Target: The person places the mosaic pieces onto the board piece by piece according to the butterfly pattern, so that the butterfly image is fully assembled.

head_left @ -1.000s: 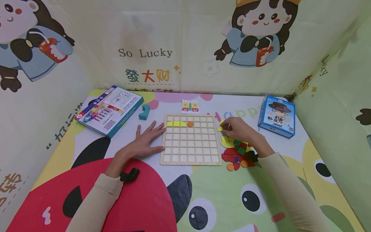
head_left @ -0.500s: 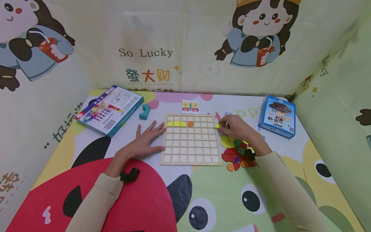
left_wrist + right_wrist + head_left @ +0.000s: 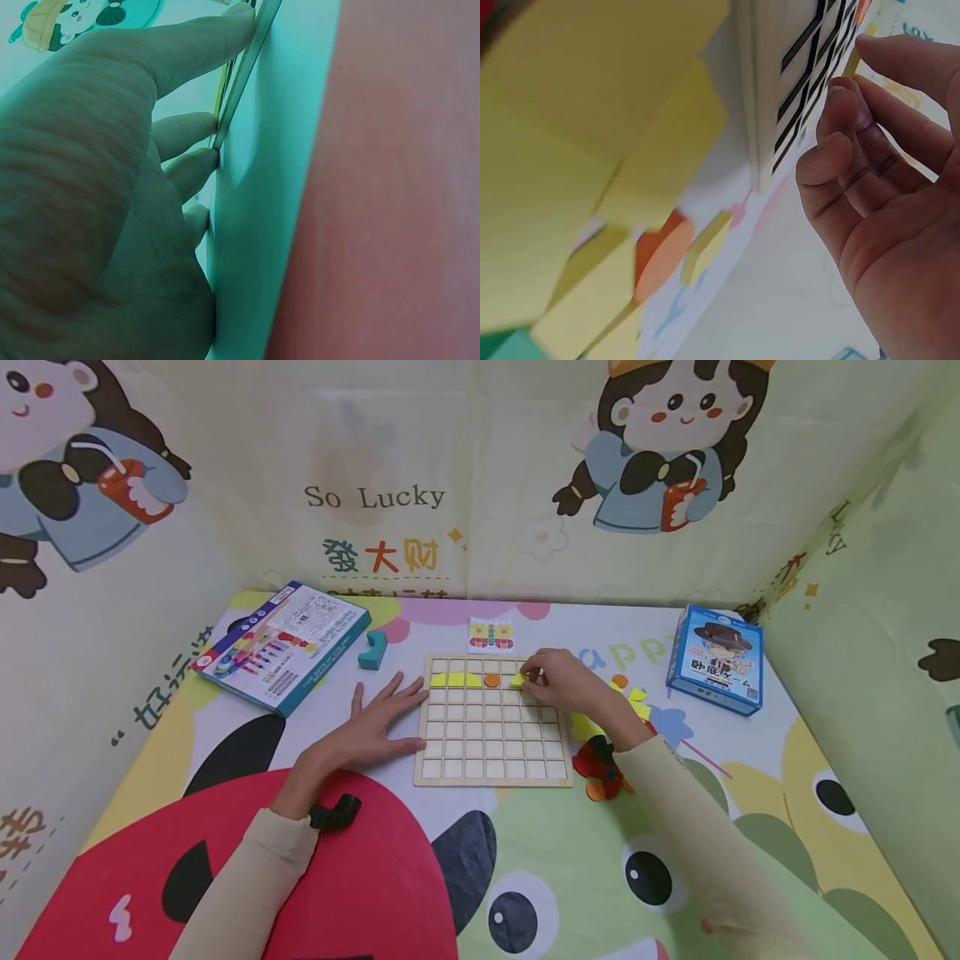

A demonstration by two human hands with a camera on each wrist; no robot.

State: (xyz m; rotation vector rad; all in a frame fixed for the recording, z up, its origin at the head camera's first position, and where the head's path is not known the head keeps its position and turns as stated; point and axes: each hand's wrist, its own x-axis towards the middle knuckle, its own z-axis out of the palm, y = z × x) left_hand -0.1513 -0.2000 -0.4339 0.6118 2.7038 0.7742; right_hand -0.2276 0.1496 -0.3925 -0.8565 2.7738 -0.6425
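A wooden grid board lies flat on the table. In its second row from the far side sit yellow pieces at the left end and an orange disc. My left hand rests with spread fingers against the board's left edge; the left wrist view shows the fingertips at that edge. Over the same row, right of the disc, my right hand pinches a small yellow piece between thumb and fingertips. The fingers hide part of the piece and nearby cells.
Loose pieces in red, yellow and other colours lie right of the board, partly under my right forearm. Behind the board is a butterfly picture card. A teal block and a flat box lie left, a blue box right.
My right hand has carried the yellow piece leftward from beside the pile, past the board's right edge, to the second row next to the orange disc. The left hand stays put.
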